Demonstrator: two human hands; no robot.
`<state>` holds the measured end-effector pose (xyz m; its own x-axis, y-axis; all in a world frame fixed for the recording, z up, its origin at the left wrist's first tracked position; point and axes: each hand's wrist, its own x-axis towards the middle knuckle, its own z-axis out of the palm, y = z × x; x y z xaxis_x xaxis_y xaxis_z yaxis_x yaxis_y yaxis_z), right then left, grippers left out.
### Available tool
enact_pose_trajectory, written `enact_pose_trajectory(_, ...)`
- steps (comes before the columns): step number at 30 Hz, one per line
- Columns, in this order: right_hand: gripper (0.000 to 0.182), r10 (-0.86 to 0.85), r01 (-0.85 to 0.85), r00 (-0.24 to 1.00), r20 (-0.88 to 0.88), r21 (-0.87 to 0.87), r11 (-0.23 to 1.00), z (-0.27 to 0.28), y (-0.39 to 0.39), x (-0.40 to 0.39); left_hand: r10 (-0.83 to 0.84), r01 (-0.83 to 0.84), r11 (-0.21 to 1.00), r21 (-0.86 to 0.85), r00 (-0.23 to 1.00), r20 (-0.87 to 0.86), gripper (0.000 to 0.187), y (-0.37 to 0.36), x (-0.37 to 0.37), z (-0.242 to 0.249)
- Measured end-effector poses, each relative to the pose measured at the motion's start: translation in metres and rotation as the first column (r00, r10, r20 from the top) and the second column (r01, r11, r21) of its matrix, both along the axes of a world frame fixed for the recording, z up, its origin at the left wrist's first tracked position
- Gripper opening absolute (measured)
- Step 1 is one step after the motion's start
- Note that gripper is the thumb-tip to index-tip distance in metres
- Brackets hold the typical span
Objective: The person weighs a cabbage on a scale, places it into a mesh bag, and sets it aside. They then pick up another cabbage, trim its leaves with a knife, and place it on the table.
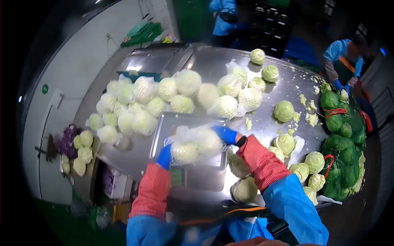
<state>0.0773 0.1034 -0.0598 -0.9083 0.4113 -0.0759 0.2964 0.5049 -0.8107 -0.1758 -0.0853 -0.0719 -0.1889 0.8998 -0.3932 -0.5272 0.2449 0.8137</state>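
Note:
Two pale cabbages (208,141) in white foam netting are between my hands, over a metal tray (164,123). My left hand (163,157), in a blue glove, grips the netting at their left side. On the right, my gloved right hand (225,134) holds the upper end of the same bundle. Below the tray sits a flat metal unit with a greenish display panel (177,177), like a scale. Netted cabbages (144,89) are heaped just beyond the tray. Bare cabbages (245,189) lie by my right forearm.
Loose cabbages (284,111) and leaf scraps (312,119) are scattered over the steel table (213,55). Green net sacks (342,151) full of cabbages line the right edge. One co-worker (344,61) handles a cabbage there; another person (223,18) stands at the back.

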Motion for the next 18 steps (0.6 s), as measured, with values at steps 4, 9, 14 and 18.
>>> enact_pose_trajectory(4, 0.038, -0.226, -0.029, 0.911, -0.345, -0.6, 0.799, -0.012, -0.029, 0.014, -0.153, 0.063, 0.979, 0.194, 0.857, 0.493, 0.046, -0.001, 0.026, 0.031)
enact_pose_trajectory(9, 0.039, -0.341, 0.042, 0.891, -0.299, -0.694, 0.719, 0.083, -0.103, 0.079, -0.271, 0.233, 0.963, 0.139, 0.823, 0.499, 0.045, -0.009, 0.082, 0.081)
enact_pose_trajectory(14, 0.036, -0.426, 0.161, 0.884, -0.194, -0.727, 0.667, 0.055, -0.145, 0.116, -0.398, 0.414, 0.908, 0.069, 0.797, 0.454, 0.047, -0.036, 0.138, 0.123)
enact_pose_trajectory(18, 0.033, -0.758, -0.029, 0.628, -0.173, -0.98, 0.199, 0.056, -0.18, 0.121, -0.5, 0.532, 0.845, 0.056, 0.747, 0.437, 0.051, -0.045, 0.175, 0.144)
